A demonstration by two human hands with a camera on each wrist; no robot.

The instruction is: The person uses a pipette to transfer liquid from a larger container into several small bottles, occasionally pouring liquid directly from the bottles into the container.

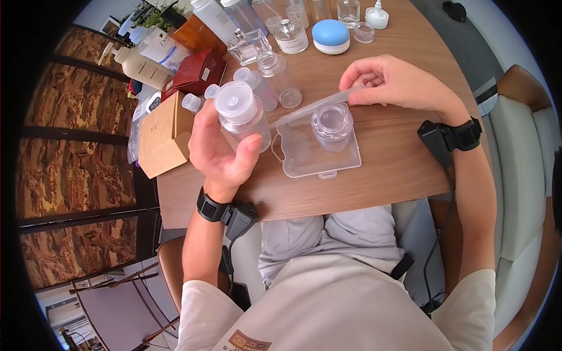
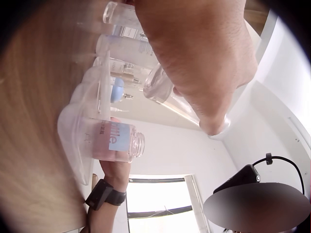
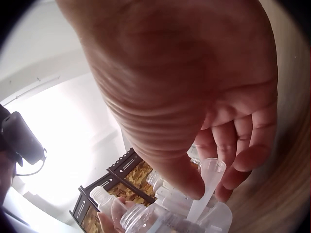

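Observation:
My left hand (image 1: 219, 158) holds a clear bottle (image 1: 237, 120) with a frosted cap (image 1: 235, 100), raised at the left of an opened clear plastic case (image 1: 298, 168). That same bottle (image 2: 163, 87) is partly hidden behind the hand in the left wrist view. At the case's far side, my right hand (image 1: 404, 85) pinches the end of its raised, translucent lid (image 1: 319, 105) between thumb and fingers. An uncapped bottle (image 1: 332, 126) stands upright in the case. From the side, this bottle (image 2: 116, 141) shows a pinkish body and a blue printed label.
Several clear bottles (image 1: 284, 88) stand beyond the case. Farther back are perfume bottles (image 1: 291, 38), a blue-topped jar (image 1: 331, 36) and pump bottles (image 1: 143, 67). A brown paper box (image 1: 164, 137) and a dark red box (image 1: 196, 73) sit to the left.

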